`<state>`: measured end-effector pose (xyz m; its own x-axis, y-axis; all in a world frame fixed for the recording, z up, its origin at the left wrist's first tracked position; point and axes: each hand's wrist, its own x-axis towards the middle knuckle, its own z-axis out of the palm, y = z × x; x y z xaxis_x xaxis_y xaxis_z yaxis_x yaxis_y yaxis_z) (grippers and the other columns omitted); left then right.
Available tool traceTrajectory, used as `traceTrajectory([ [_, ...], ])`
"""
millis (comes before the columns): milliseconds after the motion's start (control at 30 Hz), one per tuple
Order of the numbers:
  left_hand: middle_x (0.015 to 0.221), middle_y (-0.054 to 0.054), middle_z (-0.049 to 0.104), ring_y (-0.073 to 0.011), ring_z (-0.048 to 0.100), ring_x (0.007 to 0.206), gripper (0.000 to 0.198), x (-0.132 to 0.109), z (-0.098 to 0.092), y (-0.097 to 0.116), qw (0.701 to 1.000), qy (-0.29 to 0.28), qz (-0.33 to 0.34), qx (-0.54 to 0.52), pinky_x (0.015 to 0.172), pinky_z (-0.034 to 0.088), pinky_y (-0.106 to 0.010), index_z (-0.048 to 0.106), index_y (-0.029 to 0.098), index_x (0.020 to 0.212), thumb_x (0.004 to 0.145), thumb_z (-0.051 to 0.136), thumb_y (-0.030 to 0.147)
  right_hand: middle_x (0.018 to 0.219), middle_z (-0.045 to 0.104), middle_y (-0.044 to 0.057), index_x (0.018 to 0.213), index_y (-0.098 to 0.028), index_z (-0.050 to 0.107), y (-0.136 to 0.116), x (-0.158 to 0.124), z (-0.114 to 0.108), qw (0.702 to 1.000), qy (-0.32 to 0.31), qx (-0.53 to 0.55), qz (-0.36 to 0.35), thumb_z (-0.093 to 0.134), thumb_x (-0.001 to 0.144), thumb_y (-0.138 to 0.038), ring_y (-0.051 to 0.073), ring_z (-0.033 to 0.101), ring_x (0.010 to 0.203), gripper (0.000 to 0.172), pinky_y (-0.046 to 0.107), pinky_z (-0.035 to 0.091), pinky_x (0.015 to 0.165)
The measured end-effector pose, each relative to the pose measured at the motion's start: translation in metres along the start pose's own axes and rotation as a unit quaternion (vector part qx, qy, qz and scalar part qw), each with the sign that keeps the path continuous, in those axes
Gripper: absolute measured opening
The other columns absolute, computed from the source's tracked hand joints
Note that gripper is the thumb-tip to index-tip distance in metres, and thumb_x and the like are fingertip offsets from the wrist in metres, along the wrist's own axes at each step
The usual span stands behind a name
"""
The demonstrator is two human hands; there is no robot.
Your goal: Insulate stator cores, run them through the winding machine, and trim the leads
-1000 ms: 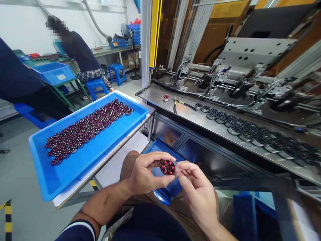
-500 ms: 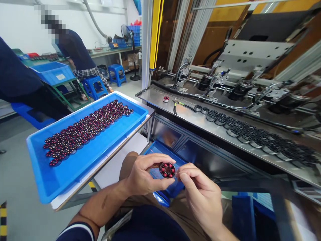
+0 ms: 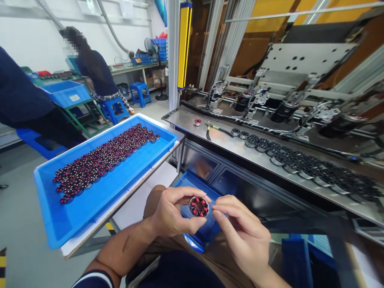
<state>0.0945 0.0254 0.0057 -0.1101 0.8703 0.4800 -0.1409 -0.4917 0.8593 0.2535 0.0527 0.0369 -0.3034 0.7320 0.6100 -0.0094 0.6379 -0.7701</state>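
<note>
My left hand [image 3: 172, 212] grips a small round motor stator [image 3: 199, 207] between thumb and fingers. The stator has a black core, red wire coils around its ring and a pale rim, and its open face is turned up toward me. Just to its right, my right hand [image 3: 241, 228] is closed in a pinch, with thumb and forefinger on a thin wire at the stator's edge. The wire is so fine that its length is hard to follow. Both hands are above my lap.
On the left, a blue tray [image 3: 120, 182] holds many wound stators. The metal machine ledge [image 3: 192, 130] carries one red stator [image 3: 197, 121], green-handled cutters [image 3: 219, 129] and rows of black stator cores [image 3: 288, 160]. Machine fixtures [image 3: 285, 110] stand behind. Two people sit at the left.
The stator has tilted more face-up and shifted slightly left in my left hand. My right hand has moved a little right and down, away from it. The view has shifted slightly.
</note>
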Motion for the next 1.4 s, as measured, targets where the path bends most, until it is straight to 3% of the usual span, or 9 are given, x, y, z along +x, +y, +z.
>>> traceTrajectory([
  [300, 0.093, -0.007, 0.08, -0.0179, 0.075, 0.079, 0.042, 0.003, 0.005, 0.003, 0.993, 0.028, 0.074, 0.083, 0.07, 0.062, -0.022, 0.071, 0.017, 0.103, 0.061, 0.076, 0.011, 0.072, 0.068, 0.003, 0.09, -0.024, 0.073, -0.002, -0.019, 0.006, 1.0, 0.017, 0.006, -0.019, 0.063, 0.083, -0.002, 0.018, 0.064, 0.066, 0.025, 0.032, 0.054, 0.061],
  [433, 0.09, -0.008, 0.08, -0.0172, 0.075, 0.074, 0.041, 0.003, 0.007, 0.004, 0.998, 0.006, -0.042, -0.05, 0.07, 0.061, -0.023, 0.073, 0.015, 0.1, 0.06, 0.082, 0.015, 0.085, 0.069, 0.005, 0.103, -0.028, 0.075, 0.006, -0.01, -0.011, 0.999, -0.005, 0.035, -0.016, 0.071, 0.081, -0.008, 0.02, 0.065, 0.077, 0.03, 0.034, 0.056, 0.066],
  [567, 0.087, -0.011, 0.079, -0.021, 0.076, 0.076, 0.043, 0.003, 0.01, 0.006, 0.97, -0.032, -0.174, -0.164, 0.072, 0.061, -0.028, 0.075, 0.013, 0.095, 0.056, 0.089, 0.026, 0.113, 0.069, 0.011, 0.111, -0.033, 0.075, 0.011, 0.008, -0.025, 0.992, -0.103, 0.071, -0.002, 0.08, 0.08, -0.03, 0.028, 0.065, 0.102, 0.032, 0.046, 0.058, 0.081],
  [767, 0.079, -0.008, 0.077, -0.0187, 0.073, 0.07, 0.047, 0.004, 0.013, 0.009, 0.953, -0.067, -0.234, -0.183, 0.066, 0.058, -0.026, 0.077, 0.014, 0.091, 0.052, 0.093, 0.034, 0.114, 0.072, 0.008, 0.103, -0.038, 0.077, 0.01, 0.025, -0.027, 0.977, -0.183, 0.098, -0.041, 0.079, 0.08, -0.036, 0.03, 0.065, 0.108, 0.022, 0.055, 0.055, 0.088],
  [933, 0.078, -0.008, 0.076, -0.0184, 0.072, 0.066, 0.048, 0.005, 0.012, 0.007, 0.942, -0.087, -0.254, -0.203, 0.062, 0.059, -0.026, 0.076, 0.013, 0.091, 0.054, 0.092, 0.04, 0.114, 0.072, 0.006, 0.104, -0.038, 0.076, 0.007, 0.018, -0.028, 0.984, -0.135, 0.032, -0.109, 0.074, 0.085, -0.023, 0.028, 0.065, 0.106, 0.024, 0.05, 0.057, 0.082],
  [1067, 0.087, -0.01, 0.078, -0.019, 0.074, 0.071, 0.045, 0.006, 0.017, 0.005, 0.94, -0.08, -0.222, -0.247, 0.062, 0.06, -0.026, 0.074, 0.015, 0.096, 0.059, 0.091, 0.036, 0.109, 0.07, 0.008, 0.114, -0.035, 0.072, 0.004, -0.002, -0.024, 0.978, -0.029, -0.106, -0.18, 0.07, 0.084, -0.009, 0.026, 0.064, 0.097, 0.04, 0.045, 0.057, 0.074],
  [1200, 0.099, -0.01, 0.077, -0.0175, 0.074, 0.081, 0.041, 0.003, 0.025, 0.007, 0.972, -0.043, -0.114, -0.2, 0.075, 0.061, -0.024, 0.072, 0.016, 0.102, 0.065, 0.089, 0.019, 0.095, 0.065, 0.005, 0.124, -0.038, 0.066, 0.001, -0.02, -0.015, 0.965, 0.068, -0.181, -0.178, 0.067, 0.082, -0.003, 0.023, 0.063, 0.082, 0.054, 0.04, 0.054, 0.064],
  [1300, 0.109, -0.009, 0.075, -0.0161, 0.074, 0.09, 0.047, 0.0, 0.029, 0.007, 0.986, -0.023, -0.008, -0.165, 0.083, 0.059, -0.023, 0.07, 0.019, 0.111, 0.067, 0.085, 0.009, 0.089, 0.065, 0.003, 0.119, -0.036, 0.067, -0.002, -0.025, -0.007, 0.965, 0.102, -0.191, -0.15, 0.065, 0.082, -0.001, 0.021, 0.063, 0.075, 0.051, 0.038, 0.052, 0.061],
  [1400, 0.114, -0.009, 0.074, -0.0188, 0.072, 0.102, 0.053, -0.001, 0.032, 0.004, 0.989, -0.008, 0.047, -0.141, 0.087, 0.06, -0.024, 0.068, 0.021, 0.115, 0.067, 0.084, 0.005, 0.087, 0.066, 0.003, 0.109, -0.03, 0.068, -0.004, -0.025, 0.002, 0.968, 0.12, -0.178, -0.131, 0.063, 0.083, 0.0, 0.02, 0.063, 0.071, 0.04, 0.037, 0.051, 0.059],
])
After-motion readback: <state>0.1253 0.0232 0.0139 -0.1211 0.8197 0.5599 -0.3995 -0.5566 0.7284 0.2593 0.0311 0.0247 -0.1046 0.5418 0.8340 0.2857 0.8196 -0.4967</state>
